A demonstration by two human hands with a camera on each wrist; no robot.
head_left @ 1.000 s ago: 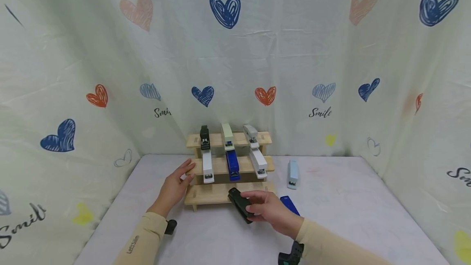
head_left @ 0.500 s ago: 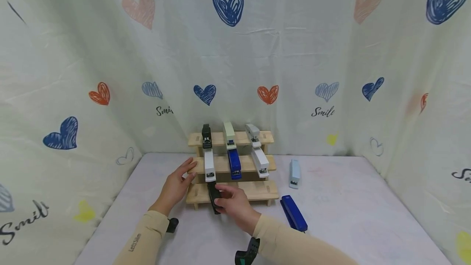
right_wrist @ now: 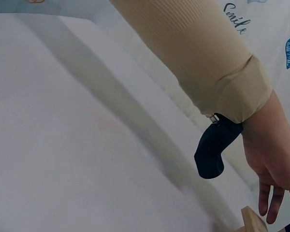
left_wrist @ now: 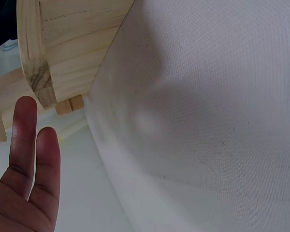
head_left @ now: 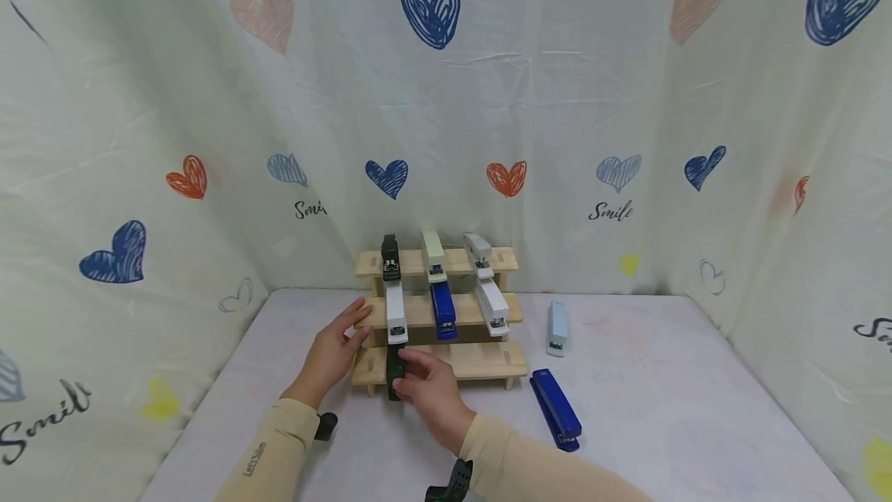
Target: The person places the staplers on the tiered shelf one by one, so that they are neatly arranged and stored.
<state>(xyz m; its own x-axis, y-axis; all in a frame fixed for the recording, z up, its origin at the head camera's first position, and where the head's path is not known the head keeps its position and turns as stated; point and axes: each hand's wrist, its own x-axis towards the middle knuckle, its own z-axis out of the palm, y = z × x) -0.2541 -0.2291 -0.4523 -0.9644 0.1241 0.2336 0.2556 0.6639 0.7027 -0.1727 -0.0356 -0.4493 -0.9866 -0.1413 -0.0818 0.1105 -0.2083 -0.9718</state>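
A small three-tier wooden rack (head_left: 488, 362) stands on the table. My right hand (head_left: 435, 393) pinches a dark stapler (head_left: 395, 370) between thumb and fingers, at the left end of the bottom shelf. Directly above it on the middle shelf is a white stapler (head_left: 396, 314). At the left end of that shelf, my left hand (head_left: 331, 355) touches the wood with its fingertips; two nearly straight fingers (left_wrist: 23, 140) show beside the rack in the left wrist view. The right wrist view catches part of the right hand (right_wrist: 273, 159) but not the stapler.
Beside it on the middle shelf are a blue stapler (head_left: 443, 310) and another white one (head_left: 492, 307). Black (head_left: 390, 258), pale green (head_left: 433, 256) and grey (head_left: 478, 256) staplers line the top. To the right, a light blue stapler (head_left: 557, 328) and a blue stapler (head_left: 556, 409) lie on the table.
My right hand has carried the dark stapler leftward from in front of the rack to the bottom shelf's left end and straightened it. My left hand has stayed at the middle shelf.
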